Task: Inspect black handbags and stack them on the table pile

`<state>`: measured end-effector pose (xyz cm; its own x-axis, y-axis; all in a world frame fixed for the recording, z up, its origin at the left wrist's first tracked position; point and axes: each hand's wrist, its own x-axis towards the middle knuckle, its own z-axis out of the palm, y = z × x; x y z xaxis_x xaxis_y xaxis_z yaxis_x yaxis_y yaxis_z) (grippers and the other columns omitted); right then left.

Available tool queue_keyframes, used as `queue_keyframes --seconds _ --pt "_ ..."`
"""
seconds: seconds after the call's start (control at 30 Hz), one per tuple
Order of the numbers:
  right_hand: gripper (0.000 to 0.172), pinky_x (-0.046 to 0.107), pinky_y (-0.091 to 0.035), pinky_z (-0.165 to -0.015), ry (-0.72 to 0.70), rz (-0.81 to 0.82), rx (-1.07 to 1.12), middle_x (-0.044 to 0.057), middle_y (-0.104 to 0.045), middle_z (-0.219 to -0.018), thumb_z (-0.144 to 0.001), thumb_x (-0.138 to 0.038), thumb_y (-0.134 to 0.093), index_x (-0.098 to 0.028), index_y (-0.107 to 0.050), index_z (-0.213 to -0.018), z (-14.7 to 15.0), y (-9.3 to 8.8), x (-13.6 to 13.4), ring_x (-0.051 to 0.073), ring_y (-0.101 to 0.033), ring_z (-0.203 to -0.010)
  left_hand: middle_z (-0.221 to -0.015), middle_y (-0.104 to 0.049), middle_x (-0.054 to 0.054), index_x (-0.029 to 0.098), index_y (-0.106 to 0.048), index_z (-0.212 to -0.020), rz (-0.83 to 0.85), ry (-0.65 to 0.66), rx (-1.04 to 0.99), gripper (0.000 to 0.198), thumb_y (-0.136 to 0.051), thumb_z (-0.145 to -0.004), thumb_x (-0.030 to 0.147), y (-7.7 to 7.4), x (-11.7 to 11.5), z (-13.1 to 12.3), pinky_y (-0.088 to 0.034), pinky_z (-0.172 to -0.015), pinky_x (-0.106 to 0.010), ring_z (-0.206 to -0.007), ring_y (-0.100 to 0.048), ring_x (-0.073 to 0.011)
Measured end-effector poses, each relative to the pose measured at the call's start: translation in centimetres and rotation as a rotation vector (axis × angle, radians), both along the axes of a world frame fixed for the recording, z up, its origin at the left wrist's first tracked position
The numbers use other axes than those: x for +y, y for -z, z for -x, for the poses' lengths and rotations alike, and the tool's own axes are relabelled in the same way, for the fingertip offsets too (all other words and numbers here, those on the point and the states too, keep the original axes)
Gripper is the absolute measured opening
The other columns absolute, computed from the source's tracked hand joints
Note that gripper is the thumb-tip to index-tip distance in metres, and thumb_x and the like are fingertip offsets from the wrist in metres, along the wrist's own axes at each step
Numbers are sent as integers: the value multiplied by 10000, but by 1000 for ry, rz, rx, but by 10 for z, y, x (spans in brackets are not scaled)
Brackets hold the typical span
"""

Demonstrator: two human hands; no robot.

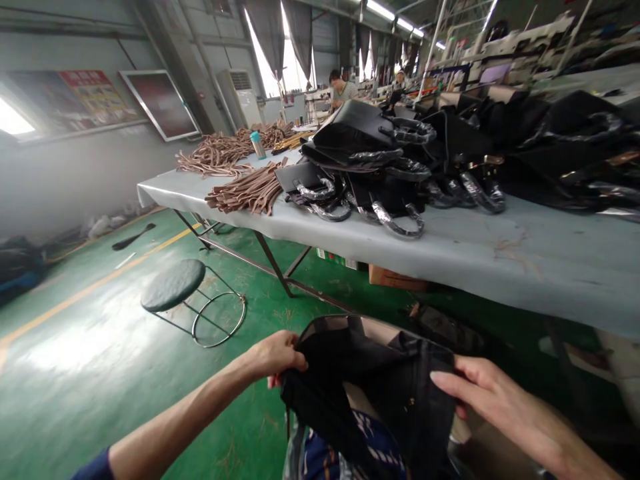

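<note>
A black bag (370, 367) with a tan inner edge hangs between my two hands, low in the view, its mouth spread wide toward me. My left hand (280, 353) grips the bag's rim on the left, fingers curled over it. On the right side, my right hand (470, 387) pinches the rim with the thumb inside and the fingers behind. Dark blue patterned cloth (377, 437) shows below the bag. The lower part of the bag is dark and partly out of view.
A grey-covered table (460, 260) crosses ahead, bearing piled black bags (360, 133) with plastic-wrapped handles, brown straps (250, 190) and a bottle (258, 145). A round stool (175, 283) stands on the green floor at left. A carton (395, 277) sits under the table. A person (343, 90) sits farther back.
</note>
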<state>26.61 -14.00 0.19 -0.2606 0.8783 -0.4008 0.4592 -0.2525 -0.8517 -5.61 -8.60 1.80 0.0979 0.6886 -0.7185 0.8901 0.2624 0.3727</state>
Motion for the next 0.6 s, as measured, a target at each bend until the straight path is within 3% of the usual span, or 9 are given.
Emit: queue_keyframes --seconds 0.07,0.13,0.2,0.27,0.33,0.43,0.5,0.57,0.6 --pt "381 234 -386 -523 -10 7 -21 -10 -478 -576 -766 -529 -471 -176 -534 -639 11 -8 0 135 -458 -563 -979 -610 -108 147 -474 -1071 -339 153 85 447 -546 -644 256 -12 -5 -10 -492 -698 -367 -804 -613 -244" --pt "359 230 -382 -520 4 -9 -43 -14 -473 -568 -761 -508 -485 -181 -531 -622 17 -13 1 134 -456 -561 -1294 -440 -122 181 -386 -1220 -636 373 84 592 -537 -647 169 -28 -6 -24 -378 -951 -408 -1148 -459 -273" --pt "331 226 -386 -520 12 -16 -39 -18 -480 -571 -763 -478 -499 -181 -532 -620 18 -13 1 133 -466 -563 -1387 -344 -68 213 -377 -1246 -734 654 -75 609 -481 -661 76 -43 -4 -41 -240 -1067 -371 -1282 -296 -227" --pt "309 224 -392 -521 11 -12 -19 -20 -491 -576 -766 -454 -510 -176 -538 -633 18 -9 0 134 -482 -566 -1331 -421 -60 194 -396 -1235 -677 867 -290 580 -442 -679 37 -50 2 -58 -255 -1061 -299 -1252 -342 -181" --pt "301 222 -394 -523 7 -5 -15 -22 -496 -573 -771 -441 -519 -171 -539 -641 18 -4 -2 134 -490 -567 -1247 -499 -82 164 -419 -1220 -583 937 -392 566 -462 -671 29 -46 9 -73 -337 -992 -273 -1169 -436 -187" --pt "283 215 -395 -527 -6 26 -17 -24 -503 -578 -778 -421 -529 -166 -545 -655 16 -1 -4 130 -493 -569 -1079 -592 -67 172 -514 -1132 -484 917 -381 480 -597 -663 114 -27 21 -88 -418 -850 -273 -1003 -534 -214" --pt "273 211 -397 -523 -8 37 -8 -24 -513 -587 -778 -415 -530 -164 -563 -675 14 -1 -5 128 -495 -570 -888 -627 -29 179 -595 -1005 -457 890 -380 329 -658 -690 249 -15 27 -92 -428 -715 -237 -833 -564 -184" --pt "275 209 -399 -516 6 28 -14 -22 -525 -588 -776 -420 -528 -165 -580 -686 11 0 -5 130 -500 -567 -654 -573 10 161 -637 -804 -412 863 -399 216 -614 -755 370 -7 32 -91 -381 -572 -199 -632 -521 -124" --pt "279 211 -403 -516 22 18 -26 -18 -535 -590 -769 -427 -531 -167 -588 -688 9 0 -5 133 -507 -569 -565 -515 25 149 -626 -700 -383 850 -404 262 -578 -786 392 -6 33 -89 -343 -521 -189 -554 -473 -96"
